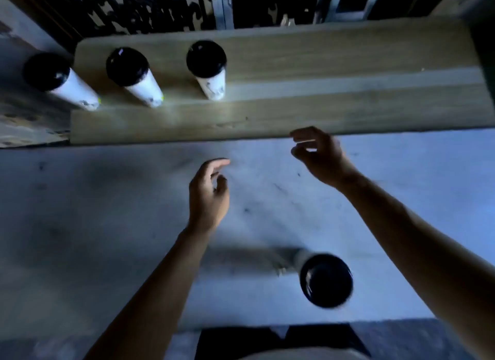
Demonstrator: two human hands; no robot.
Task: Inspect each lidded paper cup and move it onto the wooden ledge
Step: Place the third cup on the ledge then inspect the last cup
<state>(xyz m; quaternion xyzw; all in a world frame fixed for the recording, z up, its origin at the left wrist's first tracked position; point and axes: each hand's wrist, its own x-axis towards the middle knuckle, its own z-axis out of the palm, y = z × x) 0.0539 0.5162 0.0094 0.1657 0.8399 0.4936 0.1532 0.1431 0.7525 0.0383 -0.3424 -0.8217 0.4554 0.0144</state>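
Three white paper cups with black lids stand in a row at the left of the wooden ledge (321, 105): the left cup (61, 81) at the ledge's left end, the middle cup (134, 75), the right cup (207, 70). One more black-lidded cup (325, 279) stands on the pale counter (80, 212) close to me, at lower right. My left hand (207, 196) hovers over the counter, fingers apart, holding nothing. My right hand (318, 156) is just in front of the ledge's front edge, fingers curled but apart, also empty.
Behind the ledge is a dark patterned wall and metal-framed panels (227, 8). A rough worn surface (24, 124) lies left of the ledge. The ledge's right part is bare wood. The counter's near edge (294, 323) runs just above my body.
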